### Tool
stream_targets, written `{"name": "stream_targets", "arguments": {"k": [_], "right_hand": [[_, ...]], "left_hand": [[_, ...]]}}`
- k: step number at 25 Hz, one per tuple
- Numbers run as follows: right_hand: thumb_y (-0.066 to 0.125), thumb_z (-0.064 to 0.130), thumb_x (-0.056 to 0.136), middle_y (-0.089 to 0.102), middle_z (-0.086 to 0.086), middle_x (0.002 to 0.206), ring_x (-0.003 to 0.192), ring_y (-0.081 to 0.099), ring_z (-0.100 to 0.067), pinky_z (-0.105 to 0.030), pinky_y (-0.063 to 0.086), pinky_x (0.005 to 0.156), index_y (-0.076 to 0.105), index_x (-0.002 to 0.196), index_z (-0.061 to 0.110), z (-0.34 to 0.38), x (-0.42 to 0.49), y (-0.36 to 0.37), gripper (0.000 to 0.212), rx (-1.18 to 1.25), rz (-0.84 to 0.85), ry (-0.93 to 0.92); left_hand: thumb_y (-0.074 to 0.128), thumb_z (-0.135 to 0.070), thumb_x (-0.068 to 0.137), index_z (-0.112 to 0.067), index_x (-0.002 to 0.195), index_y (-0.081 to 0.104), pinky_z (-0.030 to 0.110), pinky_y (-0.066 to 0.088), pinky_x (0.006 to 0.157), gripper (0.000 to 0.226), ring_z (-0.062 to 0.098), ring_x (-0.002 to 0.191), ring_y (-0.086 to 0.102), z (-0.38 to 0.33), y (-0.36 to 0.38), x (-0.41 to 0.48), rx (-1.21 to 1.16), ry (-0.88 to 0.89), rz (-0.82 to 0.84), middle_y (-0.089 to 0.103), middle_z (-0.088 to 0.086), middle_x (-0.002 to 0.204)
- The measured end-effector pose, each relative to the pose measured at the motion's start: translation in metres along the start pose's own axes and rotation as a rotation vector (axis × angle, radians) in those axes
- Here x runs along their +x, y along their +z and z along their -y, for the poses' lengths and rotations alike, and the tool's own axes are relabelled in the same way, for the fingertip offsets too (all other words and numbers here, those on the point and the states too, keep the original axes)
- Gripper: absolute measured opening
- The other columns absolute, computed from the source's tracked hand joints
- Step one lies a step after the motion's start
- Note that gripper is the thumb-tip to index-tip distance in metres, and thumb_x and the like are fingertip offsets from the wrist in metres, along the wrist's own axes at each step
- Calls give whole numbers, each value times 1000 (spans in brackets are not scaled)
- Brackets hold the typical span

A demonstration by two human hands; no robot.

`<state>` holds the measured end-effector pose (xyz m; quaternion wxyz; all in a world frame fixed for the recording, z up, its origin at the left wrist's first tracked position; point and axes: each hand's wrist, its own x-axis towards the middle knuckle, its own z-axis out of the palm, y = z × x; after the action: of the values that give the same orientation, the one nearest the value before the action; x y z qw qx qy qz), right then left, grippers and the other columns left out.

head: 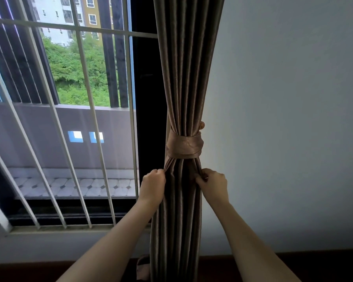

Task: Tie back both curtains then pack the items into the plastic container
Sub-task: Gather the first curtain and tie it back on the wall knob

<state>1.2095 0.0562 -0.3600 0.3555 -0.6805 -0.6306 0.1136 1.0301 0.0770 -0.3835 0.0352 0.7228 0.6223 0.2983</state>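
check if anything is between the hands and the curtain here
Nothing visible. The left hand and right hand both pinch the curtain folds directly, just below the tieback band wrapped around it.

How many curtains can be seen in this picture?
1. The brown curtain hangs at the right edge of the window, gathered by a tieback. The left hand and right hand grip its folds just below. A second curtain may be out of view.

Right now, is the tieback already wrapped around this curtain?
Yes, the tieback cinches the curtain, and both hands grip folds just below it.
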Motion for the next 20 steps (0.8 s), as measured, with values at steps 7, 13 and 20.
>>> {"name": "stream_targets", "arguments": {"k": [7,13,20], "right_hand": [[57,24,91,55,5,60,55,52,-12,-25,37,60,57,73,12,16,-18,-9,22,-48,17,-39],[62,27,88,66,-4,97,85,63,-19,-24,41,72,62,105,11,23,-25,-18,23,15,-107,-54],[52,29,94,65,-10,113,103,61,-26,-29,43,84,61,117,7,76,-41,-2,33,8,-64,-329]], "left_hand": [[46,-20,96,0,91,63,37,49,67,27,32,82,63,-7,-23,0,18,98,113,65,15,88],[48,-34,95,-4,88,62,38,51,67,34,29,76,63,9,-42,4,7,163,66,66,12,80],[34,-25,99,-2,121,49,42,45,82,35,39,109,57,30,-92,-14,131,142,18,57,19,124]]}}
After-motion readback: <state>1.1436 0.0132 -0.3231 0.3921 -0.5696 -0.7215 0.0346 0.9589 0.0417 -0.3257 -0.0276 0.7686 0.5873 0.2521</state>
